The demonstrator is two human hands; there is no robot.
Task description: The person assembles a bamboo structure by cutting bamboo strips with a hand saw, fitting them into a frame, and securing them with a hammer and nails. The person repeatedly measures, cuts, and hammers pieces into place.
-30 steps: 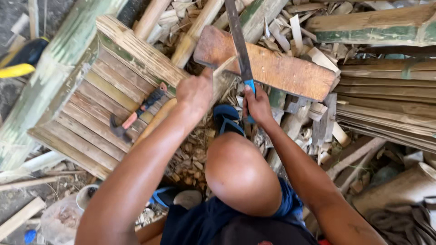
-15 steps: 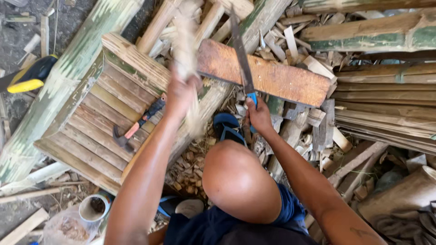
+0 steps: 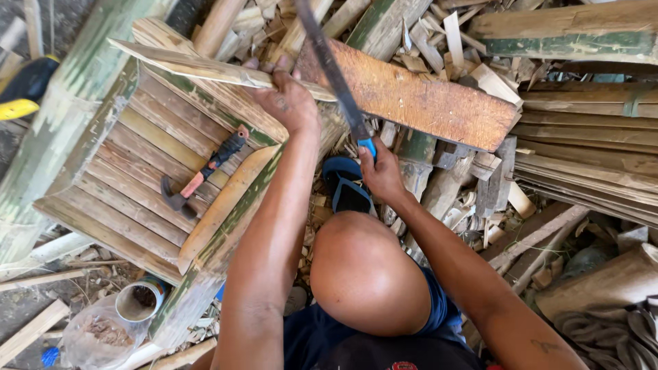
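Bamboo scraps point(image 3: 480, 75); left fingers point(image 3: 274, 68) grip strip point(image 3: 205, 68) — right, machete point(image 3: 336, 75)

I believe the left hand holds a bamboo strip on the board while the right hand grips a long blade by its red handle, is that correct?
Not quite: the blade's handle is blue, not red, as the head view shows. The rest holds: the left hand holds a bamboo strip on the board, and the right hand grips the long blade. The red-handled tool is the hammer lying on the slatted bamboo panel.
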